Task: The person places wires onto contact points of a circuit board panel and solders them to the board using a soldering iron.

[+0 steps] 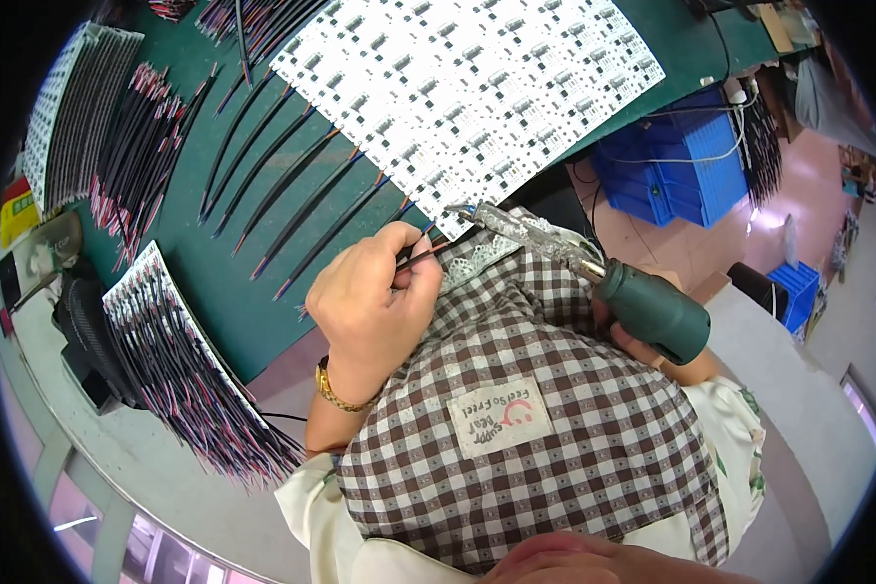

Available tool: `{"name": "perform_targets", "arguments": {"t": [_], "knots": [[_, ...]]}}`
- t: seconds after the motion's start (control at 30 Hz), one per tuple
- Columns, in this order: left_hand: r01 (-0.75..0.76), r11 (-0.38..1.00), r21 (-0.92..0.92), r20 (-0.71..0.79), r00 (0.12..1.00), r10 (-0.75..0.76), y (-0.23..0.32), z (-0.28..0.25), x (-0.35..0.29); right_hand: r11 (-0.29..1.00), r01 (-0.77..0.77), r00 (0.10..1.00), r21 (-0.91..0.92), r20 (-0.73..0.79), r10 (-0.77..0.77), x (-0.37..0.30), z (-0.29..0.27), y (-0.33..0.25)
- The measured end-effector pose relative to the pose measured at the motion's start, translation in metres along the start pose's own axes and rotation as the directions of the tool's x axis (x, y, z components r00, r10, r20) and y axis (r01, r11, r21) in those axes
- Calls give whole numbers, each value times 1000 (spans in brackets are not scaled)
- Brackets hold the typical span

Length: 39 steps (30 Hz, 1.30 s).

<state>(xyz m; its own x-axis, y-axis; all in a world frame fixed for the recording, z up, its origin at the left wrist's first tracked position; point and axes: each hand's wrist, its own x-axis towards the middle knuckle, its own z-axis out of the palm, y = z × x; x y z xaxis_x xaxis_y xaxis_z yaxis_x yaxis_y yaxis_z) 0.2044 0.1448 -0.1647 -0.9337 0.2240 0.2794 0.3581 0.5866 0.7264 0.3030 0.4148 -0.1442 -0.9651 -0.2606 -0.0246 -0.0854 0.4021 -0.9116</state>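
My left hand [375, 292] pinches a thin black cable [420, 257] with coloured wire ends at the near corner of a white circuit board panel [477, 92]. My right hand [640, 341] is closed round the dark green handle of a soldering iron [657, 313], which partly hides its fingers. The iron's silvery, wrapped shaft points left, and its tip is over the panel's near corner, close to the held wire ends. Whether the tip touches the panel, I cannot tell. Several black cables [311, 200] lie side by side with one end along the panel's left edge.
A green work mat [248, 336] covers the table. Bundles of black cables [151, 146] lie at the left. Cabled boards [180, 360] stand at the near left, another stack [73, 117] farther back. Blue crates [681, 165] are on the floor at right.
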Motion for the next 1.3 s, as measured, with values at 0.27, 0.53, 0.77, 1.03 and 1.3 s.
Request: {"name": "perform_targets", "arguments": {"t": [0.27, 0.53, 0.77, 1.03, 1.3], "knots": [[-6, 999, 42, 52, 999, 4, 3, -4, 2, 987, 133, 991, -88, 11, -132, 4, 2, 1], [-1, 999, 33, 49, 999, 0, 3, -3, 5, 993, 107, 991, -45, 91, -103, 6, -1, -3], [43, 998, 40, 49, 998, -45, 4, -6, 4, 975, -193, 978, 105, 100, 183, -1, -6, -14], [96, 995, -2, 139, 986, -94, 6, -11, 8, 984, -169, 985, 57, 38, 167, -14, -7, -12], [190, 976, -103, 265, 951, -158, -1, -18, 16, 999, -31, 999, -36, 43, 33, -14, -1, 0]]}}
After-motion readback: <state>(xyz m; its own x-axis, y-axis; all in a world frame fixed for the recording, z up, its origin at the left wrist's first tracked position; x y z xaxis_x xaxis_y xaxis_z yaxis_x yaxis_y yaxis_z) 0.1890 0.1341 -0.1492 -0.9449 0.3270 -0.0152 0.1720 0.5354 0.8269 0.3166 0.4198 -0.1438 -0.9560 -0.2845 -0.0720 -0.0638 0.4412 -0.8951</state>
